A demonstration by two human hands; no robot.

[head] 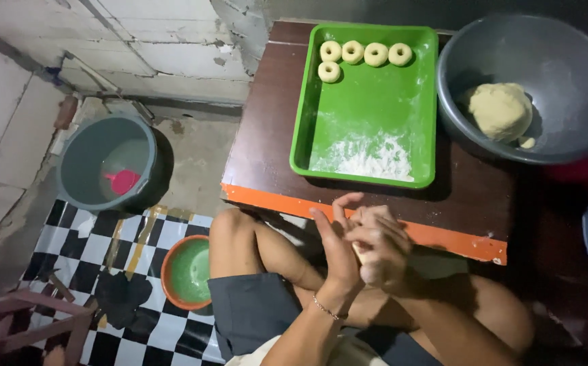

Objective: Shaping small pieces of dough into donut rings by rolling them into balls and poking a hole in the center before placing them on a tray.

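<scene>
My left hand and my right hand are pressed palm to palm over my lap, just below the table's orange front edge. A small piece of pale dough shows between the palms. Beyond them a green tray lies on the dark table, with several ring-shaped dough pieces along its far end and loose flour at its near end. A grey bowl to the right of the tray holds a lump of dough.
The dark brown table has an orange front edge. On the floor at left stand a grey bucket holding a pink scoop and an orange bowl with a green inside. A wooden stool is at bottom left.
</scene>
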